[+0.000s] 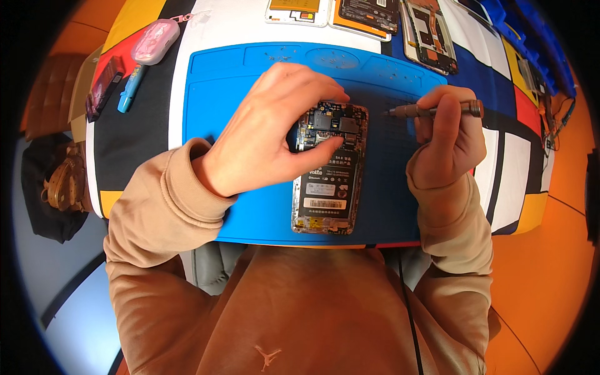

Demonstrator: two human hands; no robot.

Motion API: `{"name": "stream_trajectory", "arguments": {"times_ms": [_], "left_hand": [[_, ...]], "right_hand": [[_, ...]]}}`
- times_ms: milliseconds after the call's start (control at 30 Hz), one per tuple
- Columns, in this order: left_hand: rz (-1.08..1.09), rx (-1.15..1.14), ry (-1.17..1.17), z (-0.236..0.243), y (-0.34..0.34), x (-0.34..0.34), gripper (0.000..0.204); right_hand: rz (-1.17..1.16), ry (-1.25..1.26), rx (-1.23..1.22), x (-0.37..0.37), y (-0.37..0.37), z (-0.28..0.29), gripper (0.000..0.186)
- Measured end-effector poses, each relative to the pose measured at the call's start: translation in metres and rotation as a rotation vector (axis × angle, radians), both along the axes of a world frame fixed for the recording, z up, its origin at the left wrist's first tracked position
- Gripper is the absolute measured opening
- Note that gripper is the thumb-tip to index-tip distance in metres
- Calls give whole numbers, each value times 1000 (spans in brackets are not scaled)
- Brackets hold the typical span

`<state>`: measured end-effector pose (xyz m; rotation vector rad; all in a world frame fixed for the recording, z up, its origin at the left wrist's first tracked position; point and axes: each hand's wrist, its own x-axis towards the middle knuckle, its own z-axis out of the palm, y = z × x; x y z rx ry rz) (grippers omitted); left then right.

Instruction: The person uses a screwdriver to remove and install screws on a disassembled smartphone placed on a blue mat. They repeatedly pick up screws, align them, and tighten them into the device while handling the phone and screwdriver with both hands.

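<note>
Wearing a brown sweatshirt (300, 300), holds an opened phone (326, 190) flat on a blue mat (390, 194) with the left hand (265, 134), thumb and fingers curled around its upper end, and grips a screwdriver (405, 111) in the right hand (449, 131), tip apart from the phone.

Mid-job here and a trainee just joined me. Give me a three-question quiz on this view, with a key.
1. Multiple choice: which hand holds the slim tool? A) left B) right C) neither
2. True or false: the opened phone lies on a red mat.
3. Fill the gap: of the phone's two ends, the left hand is at the one ____ from the person's body.

Key:
1. B, the right hand.
2. False; the mat under it is blue.
3. Farther.
</note>
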<state>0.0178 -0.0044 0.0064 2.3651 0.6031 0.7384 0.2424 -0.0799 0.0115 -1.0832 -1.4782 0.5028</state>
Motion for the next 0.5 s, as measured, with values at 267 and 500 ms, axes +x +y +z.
{"name": "stream_trajectory", "arguments": {"times_ms": [267, 500], "left_hand": [[-31, 65, 125, -2, -4, -1, 52], [-32, 57, 116, -2, -4, -1, 51]], "right_hand": [[-31, -51, -28, -2, 7, -6, 15], [-39, -80, -50, -4, 8, -6, 15]]}}
